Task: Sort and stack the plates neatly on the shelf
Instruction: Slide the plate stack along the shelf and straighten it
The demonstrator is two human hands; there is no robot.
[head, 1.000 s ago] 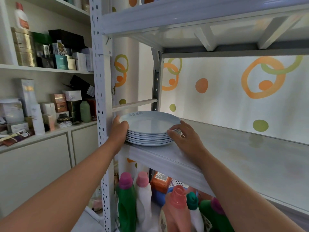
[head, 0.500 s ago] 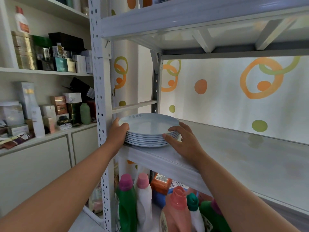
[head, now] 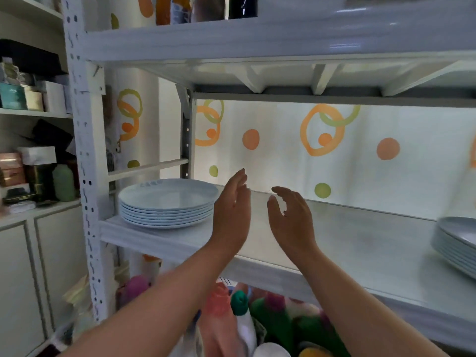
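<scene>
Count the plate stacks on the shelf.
2. The left stack sits at the shelf end; the right stack is cut off at the frame edge, so more may be hidden.

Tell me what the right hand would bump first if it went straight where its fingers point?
Probably the spotted sheet behind the shelf; nothing shows between it and the right hand, though depth is unclear.

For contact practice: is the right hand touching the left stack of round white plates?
Apart. Head view: left hand sits between right hand and white plate stack.
</scene>
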